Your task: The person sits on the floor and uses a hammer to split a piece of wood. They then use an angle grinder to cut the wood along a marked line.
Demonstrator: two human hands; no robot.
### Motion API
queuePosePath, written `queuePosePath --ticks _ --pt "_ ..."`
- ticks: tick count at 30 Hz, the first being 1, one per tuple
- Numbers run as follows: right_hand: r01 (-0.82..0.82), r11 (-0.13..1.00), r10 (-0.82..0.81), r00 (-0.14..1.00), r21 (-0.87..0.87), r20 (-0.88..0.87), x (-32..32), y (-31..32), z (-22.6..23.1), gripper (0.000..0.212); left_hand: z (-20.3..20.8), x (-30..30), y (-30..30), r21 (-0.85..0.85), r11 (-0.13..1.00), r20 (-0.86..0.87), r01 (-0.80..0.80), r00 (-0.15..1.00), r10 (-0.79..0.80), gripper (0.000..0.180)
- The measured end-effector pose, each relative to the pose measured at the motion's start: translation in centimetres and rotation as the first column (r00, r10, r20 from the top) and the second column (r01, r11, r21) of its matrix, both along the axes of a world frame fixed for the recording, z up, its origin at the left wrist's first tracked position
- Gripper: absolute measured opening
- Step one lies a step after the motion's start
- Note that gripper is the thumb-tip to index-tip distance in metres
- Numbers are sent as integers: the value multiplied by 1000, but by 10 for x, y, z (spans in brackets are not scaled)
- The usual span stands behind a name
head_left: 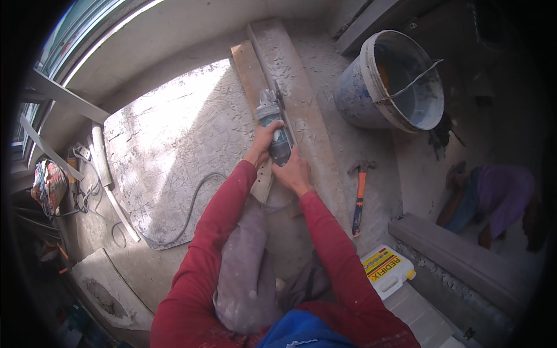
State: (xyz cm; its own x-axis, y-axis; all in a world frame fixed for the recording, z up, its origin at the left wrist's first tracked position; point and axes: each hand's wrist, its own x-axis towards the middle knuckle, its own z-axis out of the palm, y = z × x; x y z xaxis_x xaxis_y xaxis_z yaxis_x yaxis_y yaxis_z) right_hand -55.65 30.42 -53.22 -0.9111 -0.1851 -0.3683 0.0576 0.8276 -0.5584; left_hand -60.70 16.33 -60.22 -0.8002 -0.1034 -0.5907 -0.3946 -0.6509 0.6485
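Both my hands are closed around a teal and dark angle grinder (pixel 280 141). My left hand (pixel 262 145) wraps its body from the left, the thumb across the top. My right hand (pixel 294 173) grips the rear end, nearer to me. A thin disc (pixel 280 95), seen almost edge-on, stands along the tool's right side. Below the grinder lies a narrow wooden plank (pixel 248 66), alongside a wider, dusty grey-brown beam (pixel 316 136). Whether the disc touches either piece I cannot tell. A grey power cable (pixel 194 203) curves over the floor to the left.
A large sunlit board (pixel 168 133) lies left. To the right are an orange-handled hammer (pixel 360 200), a stained bucket (pixel 362 87) holding liquid, and a white jug (pixel 387 272) with a yellow cap. Another person (pixel 502 194) bends down at far right, beyond a ledge (pixel 452 249).
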Motion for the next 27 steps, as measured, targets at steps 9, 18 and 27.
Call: queuePosePath --ticks 9,18,27 --pt "-1 1000 0 1000 20 21 -6 -5 8 68 -6 -5 -4 21 999 37 37 999 -38 35" --pt "11 1000 -12 1000 29 19 -10 -8 13 68 -4 -9 -6 24 999 62 45 997 -46 35" --pt "14 1000 -15 999 17 34 -9 -7 11 74 -6 -9 -5 27 999 66 20 998 -22 35"
